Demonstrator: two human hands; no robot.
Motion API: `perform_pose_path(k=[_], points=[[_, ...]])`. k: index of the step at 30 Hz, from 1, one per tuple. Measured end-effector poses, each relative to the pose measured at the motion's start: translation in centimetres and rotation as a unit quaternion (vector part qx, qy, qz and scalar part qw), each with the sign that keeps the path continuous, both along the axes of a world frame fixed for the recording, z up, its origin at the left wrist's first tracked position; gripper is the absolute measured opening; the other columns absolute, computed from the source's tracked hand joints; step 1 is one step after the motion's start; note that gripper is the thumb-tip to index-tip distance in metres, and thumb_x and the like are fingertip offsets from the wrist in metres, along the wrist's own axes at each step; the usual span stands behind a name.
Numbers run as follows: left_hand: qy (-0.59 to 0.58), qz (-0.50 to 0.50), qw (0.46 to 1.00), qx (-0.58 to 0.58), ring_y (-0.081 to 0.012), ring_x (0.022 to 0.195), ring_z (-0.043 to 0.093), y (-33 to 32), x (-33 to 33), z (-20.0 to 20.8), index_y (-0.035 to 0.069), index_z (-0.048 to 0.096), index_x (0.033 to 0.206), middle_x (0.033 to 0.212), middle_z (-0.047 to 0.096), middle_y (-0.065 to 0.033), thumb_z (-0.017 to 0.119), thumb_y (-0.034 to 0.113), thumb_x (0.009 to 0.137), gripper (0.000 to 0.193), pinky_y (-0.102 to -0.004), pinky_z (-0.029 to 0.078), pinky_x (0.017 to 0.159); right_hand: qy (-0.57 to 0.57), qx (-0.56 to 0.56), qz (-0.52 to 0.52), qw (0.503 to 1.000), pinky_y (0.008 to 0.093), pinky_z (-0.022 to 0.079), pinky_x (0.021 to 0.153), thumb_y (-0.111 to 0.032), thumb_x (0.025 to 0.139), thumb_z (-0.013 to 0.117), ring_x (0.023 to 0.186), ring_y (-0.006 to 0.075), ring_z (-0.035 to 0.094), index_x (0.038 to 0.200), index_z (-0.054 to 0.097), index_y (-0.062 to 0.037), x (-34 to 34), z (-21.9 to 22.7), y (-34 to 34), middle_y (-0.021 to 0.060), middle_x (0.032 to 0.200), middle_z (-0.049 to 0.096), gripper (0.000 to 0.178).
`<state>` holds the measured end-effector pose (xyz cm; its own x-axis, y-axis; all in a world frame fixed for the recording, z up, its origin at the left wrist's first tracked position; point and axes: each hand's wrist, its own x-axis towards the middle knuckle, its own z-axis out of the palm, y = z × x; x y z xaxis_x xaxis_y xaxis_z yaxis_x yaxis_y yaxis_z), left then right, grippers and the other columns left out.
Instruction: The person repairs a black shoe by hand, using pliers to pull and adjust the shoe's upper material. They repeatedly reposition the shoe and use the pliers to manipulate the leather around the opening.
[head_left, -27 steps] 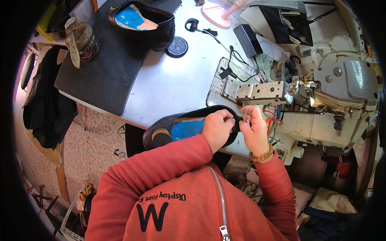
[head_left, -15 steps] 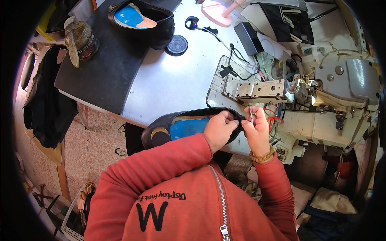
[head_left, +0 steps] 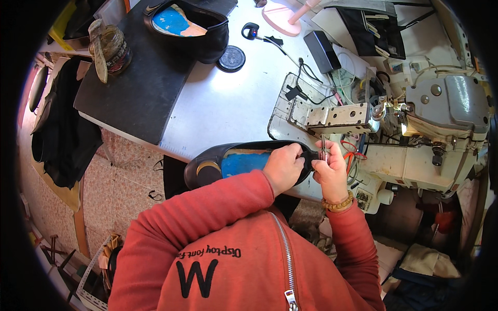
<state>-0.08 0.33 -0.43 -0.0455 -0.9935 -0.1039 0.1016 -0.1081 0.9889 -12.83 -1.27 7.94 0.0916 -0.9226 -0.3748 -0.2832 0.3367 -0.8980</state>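
Left hand (head_left: pixel 284 167) pinches the shoe (head_left: pixel 241 164) over the bench's (head_left: pixel 218 114) near edge; right hand (head_left: pixel 332 175) grips a tool (head_left: pixel 323 148). Work between them looks partway, unfinished.

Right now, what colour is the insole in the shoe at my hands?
The visible insole is mostly blue, seen in the head view.

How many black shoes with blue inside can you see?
2. The near shoe is held by the left hand at the white table's near edge. The far shoe sits over the black mat. Others may be hidden.
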Motion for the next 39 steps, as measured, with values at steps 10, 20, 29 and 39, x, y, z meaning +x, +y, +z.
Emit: perform_pose_path(k=[10,20,29,39], points=[[-0.105,-0.064,0.99,-0.068,-0.0393,0.072,0.062,-0.3,0.8,0.6,-0.002,0.058,0.081,0.074,0.062,-0.0218,0.061,0.012,0.081,0.015,-0.0467,0.048,0.065,-0.056,0.027,-0.035,0.997,0.0174,0.024,0.041,0.005,0.082,0.051,0.047,0.0002,0.032,0.112,0.049,-0.0082,0.1,0.1,0.1,-0.0067,0.072,0.045,0.033],[-0.06,-0.027,0.997,0.035,-0.021,0.064,0.061,0.2,0.3,0.3,0.001,0.053,0.079,0.066,0.055,-0.0099,0.068,0.01,0.078,0.018,-0.036,0.047,0.058,-0.114,0.043,-0.053,0.991,0.0183,0.024,0.042,0.003,0.085,0.051,0.048,0.0011,0.032,0.113,0.048,-0.0069,-0.3,-0.4,0.3,-0.0054,0.071,0.044,0.03],[0.126,0.027,0.985,0.114,-0.009,0.067,0.06,0.8,-0.1,1.3,0.002,0.052,0.082,0.072,0.057,-0.0014,0.061,-0.006,0.082,0.012,-0.0236,0.049,0.058,-0.154,0.016,-0.007,0.988,0.0207,0.026,0.041,-0.004,0.09,0.056,0.044,0.0038,0.032,0.116,0.048,-0.0069,-1.0,-1.6,0.6,-0.0048,0.069,0.044,0.028],[0.126,0.019,0.98,0.154,-0.0095,0.071,0.059,1.2,0.0,1.7,0.003,0.058,0.097,0.083,0.062,-0.0032,0.062,0.001,0.084,0.015,-0.0232,0.047,0.059,-0.209,0.014,-0.018,0.978,0.0205,0.025,0.042,-0.005,0.091,0.054,0.044,0.0035,0.032,0.116,0.048,-0.007,-1.3,-2.4,0.9,-0.0052,0.071,0.045,0.025]])
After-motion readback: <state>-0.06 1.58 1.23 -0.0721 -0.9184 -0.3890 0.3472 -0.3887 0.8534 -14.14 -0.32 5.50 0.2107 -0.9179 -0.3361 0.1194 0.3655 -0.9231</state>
